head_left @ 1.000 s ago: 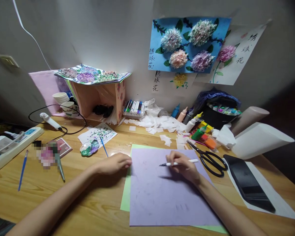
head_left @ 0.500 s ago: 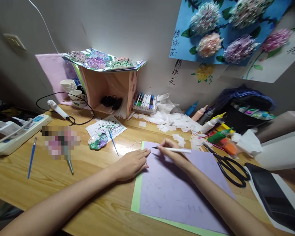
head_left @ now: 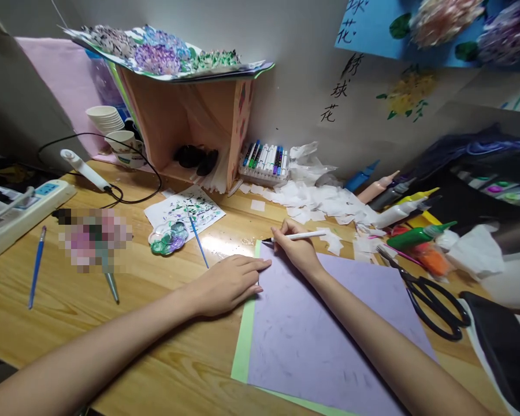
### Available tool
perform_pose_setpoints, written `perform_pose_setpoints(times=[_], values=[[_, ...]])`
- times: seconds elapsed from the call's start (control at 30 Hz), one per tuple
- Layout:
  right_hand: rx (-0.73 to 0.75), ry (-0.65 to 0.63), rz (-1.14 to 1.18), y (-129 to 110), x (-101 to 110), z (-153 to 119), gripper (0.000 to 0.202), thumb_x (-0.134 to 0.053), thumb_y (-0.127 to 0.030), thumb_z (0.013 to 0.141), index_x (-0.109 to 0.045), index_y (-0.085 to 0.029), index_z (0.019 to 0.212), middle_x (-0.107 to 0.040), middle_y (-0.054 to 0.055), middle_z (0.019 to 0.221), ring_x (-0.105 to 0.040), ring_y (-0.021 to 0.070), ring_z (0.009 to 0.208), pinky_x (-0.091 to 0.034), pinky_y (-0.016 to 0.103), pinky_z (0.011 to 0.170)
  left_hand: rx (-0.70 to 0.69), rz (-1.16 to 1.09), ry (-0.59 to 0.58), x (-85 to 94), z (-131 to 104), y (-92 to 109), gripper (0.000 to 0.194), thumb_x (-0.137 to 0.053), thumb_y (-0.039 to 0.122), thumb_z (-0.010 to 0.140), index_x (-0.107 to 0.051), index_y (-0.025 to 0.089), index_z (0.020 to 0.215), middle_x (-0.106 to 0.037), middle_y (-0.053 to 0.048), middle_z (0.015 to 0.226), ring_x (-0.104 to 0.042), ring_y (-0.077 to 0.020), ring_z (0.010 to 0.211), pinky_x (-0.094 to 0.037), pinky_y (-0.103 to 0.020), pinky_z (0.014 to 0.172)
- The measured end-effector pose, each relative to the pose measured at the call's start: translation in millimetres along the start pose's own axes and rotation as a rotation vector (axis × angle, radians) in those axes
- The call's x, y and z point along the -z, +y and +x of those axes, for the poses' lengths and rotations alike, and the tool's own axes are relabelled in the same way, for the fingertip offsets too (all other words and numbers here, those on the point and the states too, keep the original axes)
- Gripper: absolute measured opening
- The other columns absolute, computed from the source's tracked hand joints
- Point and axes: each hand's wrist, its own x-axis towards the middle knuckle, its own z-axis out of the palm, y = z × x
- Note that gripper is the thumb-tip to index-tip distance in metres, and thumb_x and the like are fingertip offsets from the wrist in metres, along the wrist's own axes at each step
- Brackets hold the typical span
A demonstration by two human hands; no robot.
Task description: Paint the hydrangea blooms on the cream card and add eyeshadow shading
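A sheet of purple paper [head_left: 316, 341] lies on the table over a green sheet [head_left: 241, 352] whose edge shows at the left and bottom. My left hand [head_left: 231, 284] rests flat with fingers stretched out, the fingertips on the paper's upper left edge. In my right hand [head_left: 297, 248] is a white marker [head_left: 305, 235], gripped between thumb and fingers. Its dark tip is at the purple paper's top left corner; whether it touches cannot be made out. Faint marks show on the purple surface.
Black scissors [head_left: 433, 300] lie right of the paper. Paint bottles [head_left: 420, 237] and torn white paper pieces [head_left: 307, 201] are behind. To the left are a paint palette [head_left: 169, 238], a paintbrush [head_left: 37, 267] and a power strip [head_left: 30, 219]. A marker box [head_left: 264, 162] stands by the wall.
My right hand has brought the marker tip left and up to the paper's corner. The camera view has shifted closer and lower. My left hand stays on the paper's edge.
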Motion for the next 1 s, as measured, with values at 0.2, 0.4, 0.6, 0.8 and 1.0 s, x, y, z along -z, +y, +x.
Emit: perform_pose_setpoints(times=[0.2,0.4,0.6,0.8,1.0], values=[[0.011,-0.020,-0.015,0.5,-1.3,1.0,0.033,-0.057,-0.038,0.080,-0.039,-0.022,0.059,-0.053,-0.006,0.045,-0.049,0.0107,0.043,-0.037,0.023,0.050,0.008,-0.062,0.012,-1.6,0.1,-1.1,0.028,-0.035,0.031,0.093,-0.058,0.017,0.084,-0.050,-0.010,0.134,-0.049,-0.0231,0.117,-0.038,-0.042,0.098],[0.021,-0.036,-0.032,0.4,-0.5,0.3,0.032,-0.056,-0.038,0.081,-0.039,-0.022,0.059,-0.055,-0.005,0.046,-0.050,0.0111,0.044,-0.038,0.024,0.051,0.019,-0.087,0.013,-2.0,0.0,-1.5,0.029,-0.034,0.031,0.093,-0.058,0.017,0.084,-0.050,-0.009,0.135,-0.049,-0.0224,0.117,-0.038,-0.041,0.099],[0.037,0.008,-0.069,0.4,-0.2,1.0,0.033,-0.056,-0.038,0.081,-0.040,-0.022,0.058,-0.053,-0.006,0.045,-0.049,0.0103,0.043,-0.038,0.024,0.051,0.027,-0.089,-0.003,-1.3,0.5,-0.9,0.029,-0.034,0.031,0.093,-0.058,0.017,0.086,-0.050,-0.010,0.134,-0.048,-0.0223,0.118,-0.037,-0.041,0.099],[0.037,0.011,-0.085,0.6,-0.1,0.6,0.033,-0.056,-0.040,0.081,-0.040,-0.022,0.059,-0.054,-0.006,0.046,-0.050,0.0110,0.044,-0.040,0.025,0.053,0.034,-0.094,0.000,0.1,1.3,0.4,0.030,-0.034,0.032,0.093,-0.059,0.017,0.084,-0.050,-0.008,0.135,-0.049,-0.0218,0.118,-0.037,-0.041,0.099],[0.031,0.003,-0.080,0.0,-0.3,1.2,0.033,-0.057,-0.040,0.080,-0.039,-0.022,0.058,-0.054,-0.006,0.045,-0.050,0.0112,0.044,-0.040,0.025,0.054,0.034,-0.113,-0.004,-0.7,1.2,-0.6,0.030,-0.034,0.032,0.093,-0.059,0.018,0.085,-0.050,-0.008,0.134,-0.048,-0.0214,0.118,-0.037,-0.041,0.100]])
